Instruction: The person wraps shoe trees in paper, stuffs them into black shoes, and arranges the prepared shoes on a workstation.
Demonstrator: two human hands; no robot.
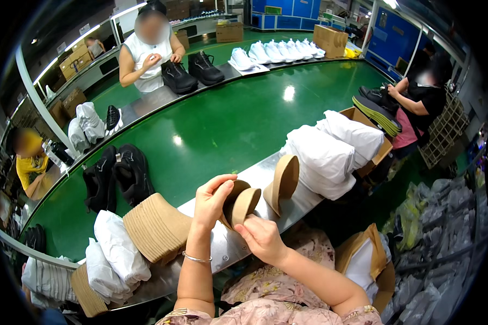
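In front of me, over the metal ledge, I hold a curved brown cardboard piece [245, 205] that bends round on itself. My left hand [211, 200], with a silver bangle on its wrist, is closed on its left side. The fingers of my right hand [263, 238] are closed round its lower right edge. Whether it is one piece or two nested together, I cannot tell. Another curved cardboard piece [283, 184] stands upright on the ledge just right of my hands. Left of my left forearm lies a nested stack of such cardboard pieces [154, 227].
White-wrapped bundles [322, 160] lie on the ledge at right, others [119, 252] at left. Black shoes [130, 173] rest on the green conveyor belt [217, 130]. A row of white shoes [276, 51] lines the far side. Co-workers handle shoes across the belt and at right.
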